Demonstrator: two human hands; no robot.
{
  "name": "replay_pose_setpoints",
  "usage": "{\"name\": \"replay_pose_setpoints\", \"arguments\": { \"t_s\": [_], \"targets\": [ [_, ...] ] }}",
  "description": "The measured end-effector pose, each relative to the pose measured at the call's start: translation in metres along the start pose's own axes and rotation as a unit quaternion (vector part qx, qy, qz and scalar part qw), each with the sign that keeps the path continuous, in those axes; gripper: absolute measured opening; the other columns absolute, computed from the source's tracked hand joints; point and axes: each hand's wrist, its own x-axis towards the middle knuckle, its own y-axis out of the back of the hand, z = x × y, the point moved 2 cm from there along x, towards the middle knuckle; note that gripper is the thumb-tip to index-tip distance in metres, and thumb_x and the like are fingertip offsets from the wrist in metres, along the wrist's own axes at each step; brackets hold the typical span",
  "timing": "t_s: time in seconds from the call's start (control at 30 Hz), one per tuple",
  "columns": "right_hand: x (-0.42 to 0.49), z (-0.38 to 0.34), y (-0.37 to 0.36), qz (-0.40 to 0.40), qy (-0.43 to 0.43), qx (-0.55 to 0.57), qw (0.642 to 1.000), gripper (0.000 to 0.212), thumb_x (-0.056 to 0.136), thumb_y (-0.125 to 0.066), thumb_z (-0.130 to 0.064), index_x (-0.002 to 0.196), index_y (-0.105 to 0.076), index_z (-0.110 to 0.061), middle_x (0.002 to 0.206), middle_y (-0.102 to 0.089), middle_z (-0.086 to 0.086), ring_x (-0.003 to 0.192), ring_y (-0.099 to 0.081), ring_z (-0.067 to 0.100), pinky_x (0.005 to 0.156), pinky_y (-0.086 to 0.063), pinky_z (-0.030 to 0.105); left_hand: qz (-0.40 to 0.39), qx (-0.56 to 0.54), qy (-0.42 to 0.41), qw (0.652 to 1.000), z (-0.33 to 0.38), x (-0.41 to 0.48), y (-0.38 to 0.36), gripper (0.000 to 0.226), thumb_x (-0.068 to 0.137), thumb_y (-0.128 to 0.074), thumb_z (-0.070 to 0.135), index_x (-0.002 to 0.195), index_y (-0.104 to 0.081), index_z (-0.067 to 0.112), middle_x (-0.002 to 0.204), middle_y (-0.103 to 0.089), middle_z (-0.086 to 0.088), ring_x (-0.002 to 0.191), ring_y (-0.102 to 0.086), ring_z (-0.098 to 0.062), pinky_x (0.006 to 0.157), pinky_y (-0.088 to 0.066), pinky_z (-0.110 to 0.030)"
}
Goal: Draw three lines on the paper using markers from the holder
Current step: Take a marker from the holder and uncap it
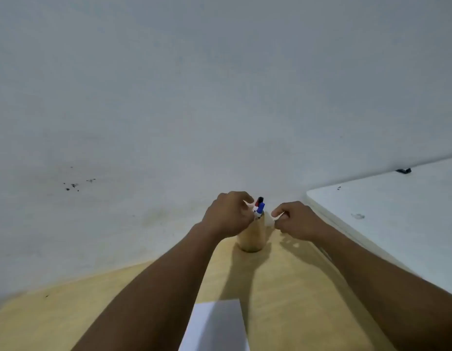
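Observation:
A round wooden holder [252, 239] stands at the far end of the yellow table [283, 287], against the wall. Markers [259, 206] with red, blue and black caps stick up out of it. My left hand [228, 214] is at the holder's top left, with its fingers pinched on a marker's white barrel just below the caps. Just right of the holder, my right hand [295, 220] is curled shut with nothing visible in it, and a small gap separates it from the rim. A white sheet of paper [216, 325] lies near me between my forearms.
A grey-white wall [219, 97] with dark specks rises right behind the holder. A white table [397, 219] adjoins the yellow one on the right, with a small black object [403, 170] at its far edge.

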Motion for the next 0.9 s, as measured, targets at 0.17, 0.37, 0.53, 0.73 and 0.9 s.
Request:
{"name": "replay_pose_setpoints", "arguments": {
  "t_s": [0.17, 0.37, 0.53, 0.73, 0.9],
  "targets": [
    [0.027, 0.012, -0.013, 0.0, 0.006, 0.04, 0.999, 0.019, 0.083, -0.073, -0.019, 0.101, -0.076, -0.024, 0.089, -0.075, 0.002, 0.074, -0.07, 0.015, 0.061, -0.048, 0.022, -0.003, 0.014, -0.008, 1.0, -0.001, 0.038, -0.023, 0.032, 0.083, -0.07, 0.038, 0.114, -0.07, 0.032, 0.107, -0.074, 0.01, 0.097, -0.068, -0.013, 0.082, -0.056, -0.034],
    [0.034, 0.016, -0.019, 0.003, 0.019, 0.073, 0.997, 0.015, 0.081, -0.074, -0.014, 0.091, -0.074, -0.025, 0.081, -0.074, 0.002, 0.069, -0.065, 0.012, 0.066, -0.046, 0.023, 0.0, 0.051, -0.036, 0.998, -0.003, 0.053, -0.037, 0.016, 0.087, -0.068, 0.03, 0.102, -0.075, 0.028, 0.097, -0.077, 0.008, 0.091, -0.069, -0.016, 0.077, -0.057, -0.035],
    [0.027, 0.007, -0.017, 0.011, 0.028, 0.093, 0.995, 0.014, 0.079, -0.078, -0.016, 0.09, -0.075, -0.024, 0.085, -0.076, 0.009, 0.062, -0.061, 0.01, 0.059, -0.045, 0.02, 0.068, 0.021, -0.037, 0.997, -0.003, 0.047, -0.016, 0.01, 0.088, -0.067, 0.035, 0.093, -0.073, 0.029, 0.087, -0.077, 0.011, 0.086, -0.07, -0.012, 0.075, -0.058, -0.036],
    [0.011, -0.033, -0.011, 0.018, 0.071, 0.084, 0.994, 0.021, 0.08, -0.08, -0.021, 0.1, -0.075, -0.021, 0.088, -0.072, -0.001, 0.075, -0.065, 0.011, 0.067, -0.05, 0.022, 0.141, -0.037, -0.042, 0.988, 0.011, 0.028, 0.04, 0.013, 0.087, -0.074, 0.036, 0.088, -0.072, 0.023, 0.078, -0.073, 0.014, 0.079, -0.068, -0.008, 0.072, -0.058, -0.035],
    [-0.015, -0.085, -0.008, 0.016, 0.108, 0.097, 0.989, 0.016, 0.082, -0.08, -0.024, 0.092, -0.073, -0.014, 0.09, -0.071, 0.003, 0.073, -0.064, 0.013, 0.061, -0.05, 0.021, 0.174, -0.1, -0.026, 0.979, 0.021, -0.01, 0.095, 0.017, 0.089, -0.074, 0.034, 0.087, -0.07, 0.017, 0.083, -0.076, 0.003, 0.075, -0.073, -0.014, 0.068, -0.057, -0.029]
  ]
}}
